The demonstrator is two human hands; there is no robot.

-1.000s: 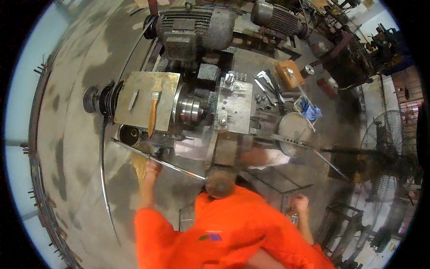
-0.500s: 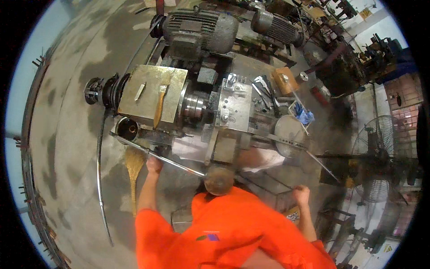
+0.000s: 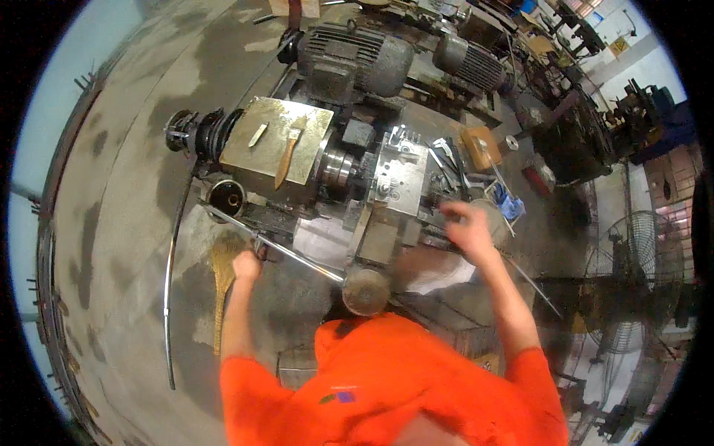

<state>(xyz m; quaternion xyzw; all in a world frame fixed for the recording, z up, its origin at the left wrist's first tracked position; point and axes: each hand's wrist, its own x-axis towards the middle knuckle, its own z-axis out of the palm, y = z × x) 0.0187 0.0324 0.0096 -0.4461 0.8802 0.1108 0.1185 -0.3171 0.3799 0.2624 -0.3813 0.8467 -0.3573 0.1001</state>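
Observation:
My left hand (image 3: 247, 265) is closed at the front of a lathe, against a small dark part below a long steel rod (image 3: 297, 258). What its fingers hold is hidden. My right hand (image 3: 468, 232) is raised over the lathe's right side, fingers apart and slightly blurred, holding nothing visible. Just left of it sits the metal tool block (image 3: 401, 178) with bolts on top. Further left is the shiny round chuck (image 3: 338, 168). On the headstock's flat cover (image 3: 256, 157) lie a wooden-handled brush (image 3: 287, 160) and a small pale bar (image 3: 258, 135).
A straw broom (image 3: 222, 269) lies at the left, beside a long metal rod (image 3: 168, 312). Calipers and wrenches (image 3: 448, 162), a wooden block (image 3: 481, 147) and a blue cloth (image 3: 509, 204) lie right of the tool block. Large motors (image 3: 353, 61) stand behind; a caged fan (image 3: 628, 245) is far right.
My right hand has moved up and left from the lower right to beside the tool block. My left hand stays near the rod, a little lower. The view has shifted slightly.

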